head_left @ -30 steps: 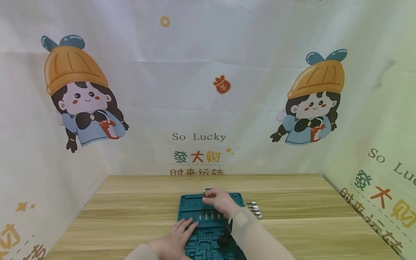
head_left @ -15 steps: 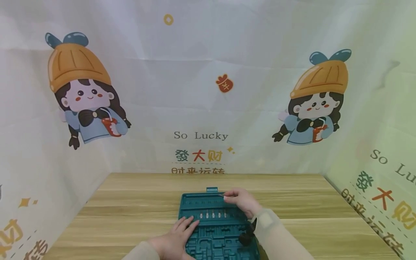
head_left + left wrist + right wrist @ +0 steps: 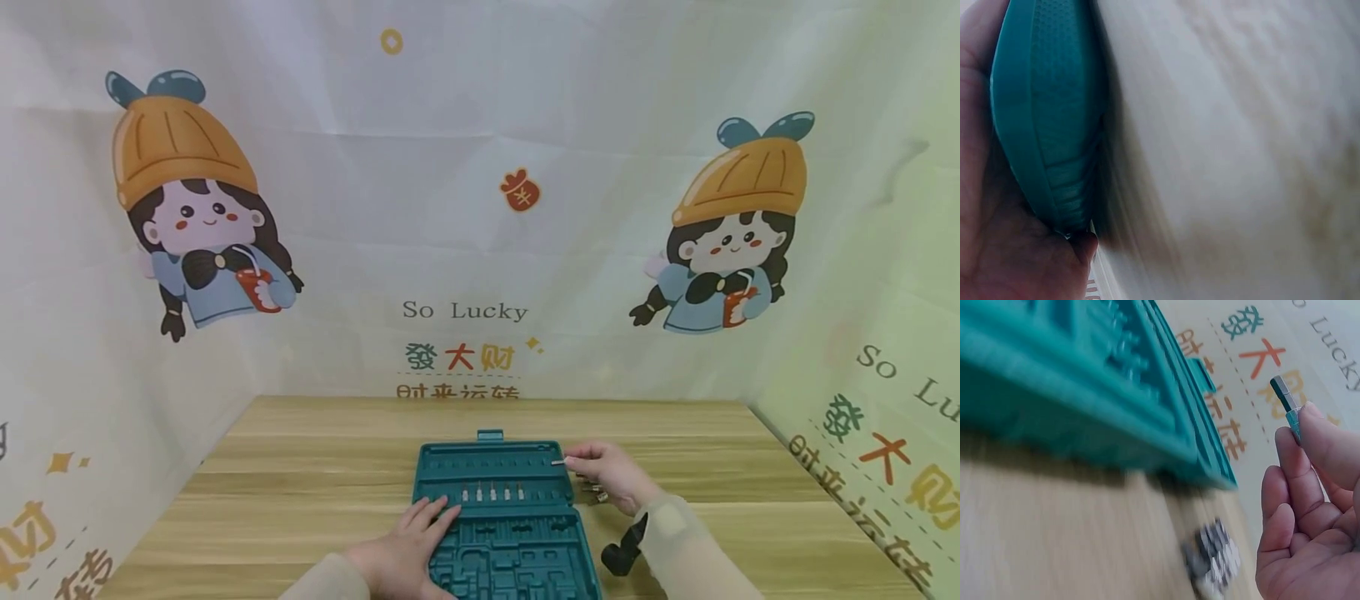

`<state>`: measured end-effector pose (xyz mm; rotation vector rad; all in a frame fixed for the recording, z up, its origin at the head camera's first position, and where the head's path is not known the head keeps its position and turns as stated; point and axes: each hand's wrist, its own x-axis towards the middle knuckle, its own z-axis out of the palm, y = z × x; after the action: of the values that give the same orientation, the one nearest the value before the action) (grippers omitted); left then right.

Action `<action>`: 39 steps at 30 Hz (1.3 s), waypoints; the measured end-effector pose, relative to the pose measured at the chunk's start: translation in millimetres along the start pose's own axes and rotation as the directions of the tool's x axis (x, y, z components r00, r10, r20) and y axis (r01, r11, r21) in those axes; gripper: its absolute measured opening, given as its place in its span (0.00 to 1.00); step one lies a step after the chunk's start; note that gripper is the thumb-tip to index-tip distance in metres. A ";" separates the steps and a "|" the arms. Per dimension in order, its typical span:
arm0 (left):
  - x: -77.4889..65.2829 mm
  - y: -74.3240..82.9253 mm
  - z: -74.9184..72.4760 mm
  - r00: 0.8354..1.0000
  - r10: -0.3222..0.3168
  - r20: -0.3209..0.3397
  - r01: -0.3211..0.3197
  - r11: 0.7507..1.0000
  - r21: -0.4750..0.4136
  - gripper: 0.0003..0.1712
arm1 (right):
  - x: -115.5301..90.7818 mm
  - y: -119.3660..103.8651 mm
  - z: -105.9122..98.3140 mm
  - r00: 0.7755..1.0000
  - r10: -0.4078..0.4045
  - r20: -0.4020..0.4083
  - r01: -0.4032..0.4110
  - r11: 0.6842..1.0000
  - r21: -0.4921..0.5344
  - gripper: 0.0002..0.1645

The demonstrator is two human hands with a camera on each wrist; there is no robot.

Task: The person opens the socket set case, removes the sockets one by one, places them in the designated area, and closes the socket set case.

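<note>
An opened teal tool case (image 3: 517, 533) lies on the table, its molded compartments nearer me and its lid half (image 3: 492, 468) farther away. Several small silver bits (image 3: 492, 492) stand in a row in the lid half. My left hand (image 3: 401, 546) rests on the case's left edge with fingers spread; in the left wrist view its palm lies along the case's side wall (image 3: 1063, 112). My right hand (image 3: 611, 477) pinches a small screwdriver bit (image 3: 1285, 397) between thumb and index finger, just over the lid's right edge. The bit's lower end is hidden by the fingertips.
Several loose silver metal pieces (image 3: 597, 492) lie on the table right of the case, partly hidden behind the right hand. The wooden table (image 3: 315, 467) extends around the case, and a printed cloth (image 3: 465, 225) hangs behind it.
My right hand has moved right, from the lid's far middle to its right edge, with the bit pinched. My left hand has stayed on the case. The head view has shifted slightly.
</note>
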<state>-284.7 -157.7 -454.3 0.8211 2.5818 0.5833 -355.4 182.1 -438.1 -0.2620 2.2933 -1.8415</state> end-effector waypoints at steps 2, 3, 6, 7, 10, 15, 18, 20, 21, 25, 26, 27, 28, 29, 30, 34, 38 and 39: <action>-0.4 1.0 -0.6 1.000 -0.003 0.003 0.003 1.000 -0.003 0.60 | -3.3 4.0 -6.3 1.000 -0.009 -0.002 0.009 1.000 -0.015 0.18; -0.3 0.8 -0.6 1.000 -0.004 0.002 0.004 1.000 -0.006 0.60 | -5.2 5.8 -9.2 1.000 -0.011 -0.011 0.011 1.000 -0.023 0.18; 0.4 -2.1 0.7 1.000 -0.013 0.003 0.013 1.000 -0.019 0.60 | -11.8 10.6 -17.0 0.999 -0.004 -0.049 0.001 0.998 -0.060 0.16; 0.7 -3.2 1.2 1.000 -0.012 0.001 0.012 1.000 -0.023 0.60 | -14.0 12.1 -19.1 0.998 -0.001 -0.066 -0.003 0.998 -0.067 0.16; 0.9 -4.3 0.9 1.000 -0.019 0.005 0.019 0.999 -0.036 0.60 | -20.2 16.5 -24.9 0.994 0.001 -0.108 -0.011 0.996 -0.090 0.15; -1.4 -1.2 -2.8 0.999 -0.029 0.018 0.029 0.998 -0.053 0.61 | -28.1 22.4 -29.6 0.988 -0.019 -0.156 -0.012 0.981 -0.193 0.11; -1.1 -3.0 -2.8 1.000 -0.021 0.013 0.022 0.998 -0.063 0.61 | -31.4 25.4 -29.1 0.983 -0.007 -0.183 -0.038 0.970 -0.239 0.09; -0.4 -5.0 -2.1 1.000 -0.011 0.003 0.011 0.998 -0.065 0.61 | -32.6 27.6 -28.0 0.982 0.007 -0.190 -0.053 0.970 -0.238 0.08; 0.4 -5.9 -1.5 1.000 -0.011 0.001 0.011 0.998 -0.067 0.61 | -33.0 29.0 -27.4 0.982 0.007 -0.191 -0.055 0.968 -0.245 0.08; 0.3 -2.1 -1.9 1.000 -0.015 0.001 0.015 0.998 -0.056 0.61 | -32.3 33.5 -24.2 0.980 -0.017 -0.200 -0.037 0.963 -0.266 0.07; 0.5 -1.8 -1.7 1.000 -0.016 0.002 0.016 0.998 -0.055 0.61 | -32.0 34.1 -23.3 0.978 -0.024 -0.207 -0.034 0.961 -0.275 0.07; 0.1 -0.6 -1.9 1.000 -0.016 0.003 0.016 0.999 -0.052 0.61 | -31.9 34.3 -22.3 0.976 -0.029 -0.215 -0.033 0.959 -0.280 0.07; -0.1 0.7 -2.2 1.000 -0.017 0.007 0.017 0.999 -0.047 0.61 | -31.8 34.3 -21.3 0.974 -0.033 -0.225 -0.034 0.958 -0.285 0.07; 0.6 -0.3 -1.5 1.000 -0.013 0.005 0.013 0.999 -0.045 0.61 | -31.9 34.4 -20.5 0.972 -0.031 -0.231 -0.038 0.957 -0.289 0.07; 0.6 0.8 -1.8 1.000 -0.013 0.009 0.013 0.999 -0.040 0.61 | -32.0 34.2 -19.4 0.971 -0.026 -0.240 -0.046 0.956 -0.289 0.06; 1.7 1.3 -0.9 1.000 -0.015 0.016 0.016 0.999 -0.028 0.62 | -32.9 35.5 -17.3 0.967 -0.012 -0.255 -0.063 0.956 -0.288 0.06; 3.8 -1.8 1.6 1.000 -0.017 0.007 0.017 0.999 -0.040 0.62 | -33.1 37.4 -16.5 0.964 -0.028 -0.263 -0.055 0.952 -0.302 0.06; 4.3 -2.6 2.2 1.000 -0.018 0.005 0.018 0.999 -0.043 0.62 | -33.3 37.8 -16.4 0.964 -0.033 -0.263 -0.050 0.951 -0.306 0.07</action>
<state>-288.1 -156.4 -458.3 0.7838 2.5601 0.6294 -328.2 214.0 -470.4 -0.0478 2.7628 -1.5858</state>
